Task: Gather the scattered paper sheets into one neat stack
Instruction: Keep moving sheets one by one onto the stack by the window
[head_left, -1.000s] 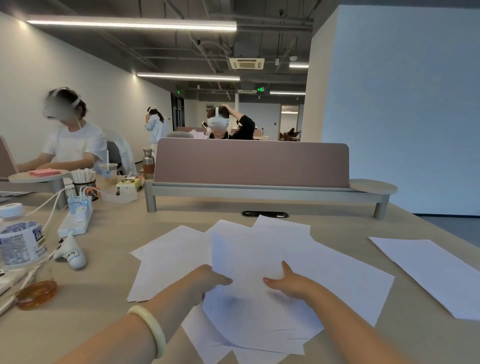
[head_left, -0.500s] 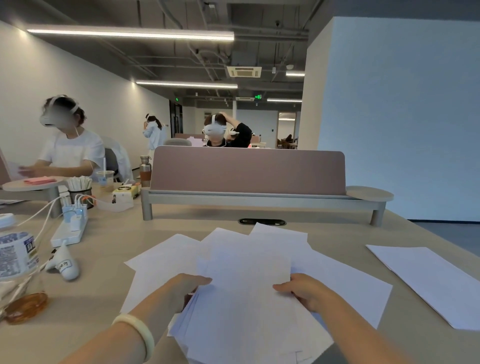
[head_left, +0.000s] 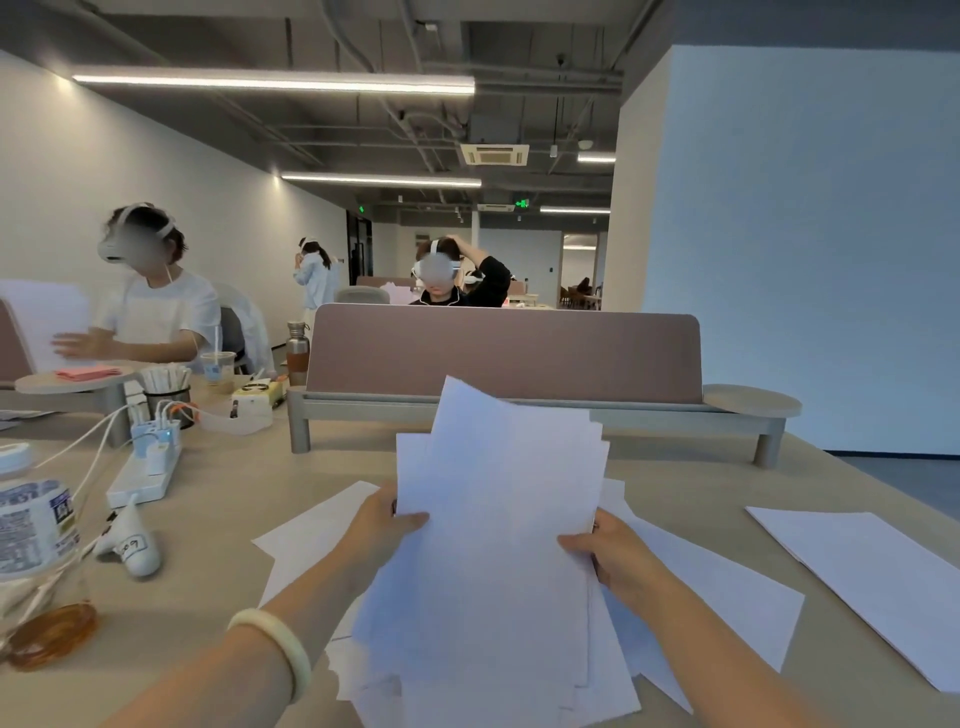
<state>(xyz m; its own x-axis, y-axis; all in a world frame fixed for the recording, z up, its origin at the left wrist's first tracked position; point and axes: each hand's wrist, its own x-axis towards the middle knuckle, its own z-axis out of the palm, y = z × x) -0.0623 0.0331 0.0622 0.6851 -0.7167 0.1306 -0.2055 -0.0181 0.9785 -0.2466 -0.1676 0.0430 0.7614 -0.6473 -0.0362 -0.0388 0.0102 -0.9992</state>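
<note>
Nearest the camera, a pale bracelet (head_left: 280, 649) sat on the left wrist, with both forearms reaching in over the worktop (head_left: 218, 525). And there was the grip: the left hand (head_left: 382, 530) clamped the left edge of the bundle of paper sheets (head_left: 498, 519), thumb laid across the front, fingers tucked behind and out of sight. The right hand (head_left: 618, 564) mirrored it on the right edge, thumb on the front face, fingers curled round the back. Between them the bundle stood raised, facing the person, and it was far from neat. Its top corners fanned out at different angles. Its lower edges were ragged and ran down to the bottom of the view; whether they touched the worktop could not be told.

Under and beside it, more paper lay flat. A loose sheet (head_left: 311, 535) poked out just left of the left hand, and a few overlapping sheets (head_left: 727, 597) spread to the right beneath the right forearm. A separate sheet (head_left: 872, 577) lay well apart near the right edge.

Off to the left stood a labelled bottle (head_left: 31, 525) and, farther back, a white power strip (head_left: 145, 473) with chargers plugged in. Beyond the bundle ran a mauve divider panel (head_left: 504, 353).
</note>
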